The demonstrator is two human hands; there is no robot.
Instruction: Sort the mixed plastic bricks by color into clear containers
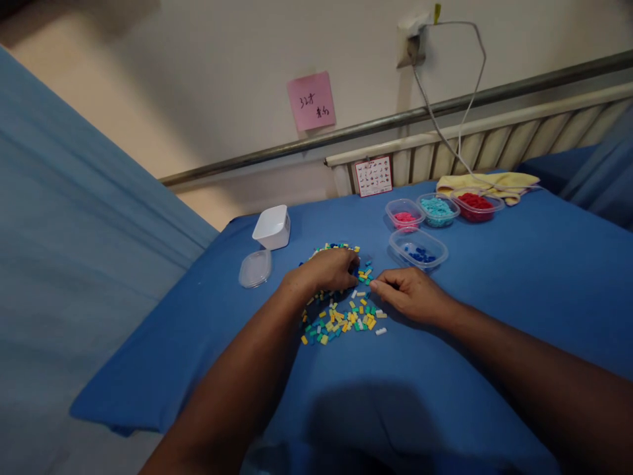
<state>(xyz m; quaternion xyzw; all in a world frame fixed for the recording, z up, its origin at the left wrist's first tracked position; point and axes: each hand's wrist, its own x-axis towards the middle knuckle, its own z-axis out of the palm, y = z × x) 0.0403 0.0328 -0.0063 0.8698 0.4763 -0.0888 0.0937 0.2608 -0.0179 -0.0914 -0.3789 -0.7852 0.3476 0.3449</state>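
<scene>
Small building bricks [341, 320] in yellow, white, green and blue lie in a loose heap on the blue sheet. Over the heap's upper part is my left hand [332, 269], its fingers bent, with a gap between thumb and fingertips. It hides some of the bricks. My right hand [413, 291] rests at the heap's right edge, thumb and fingers pinched together; whatever is between them is too small to make out. Just behind it stands a clear tub [395, 245] holding a few dark blue bricks [420, 254].
Farther back are clear tubs of pink pieces [405, 218], light blue pieces [436, 207] and red pieces [475, 202], beside a yellow cloth [494, 183]. At left sit a white tub [272, 225] and a clear lid [256, 269]. A cable [438, 125] hangs down from the wall.
</scene>
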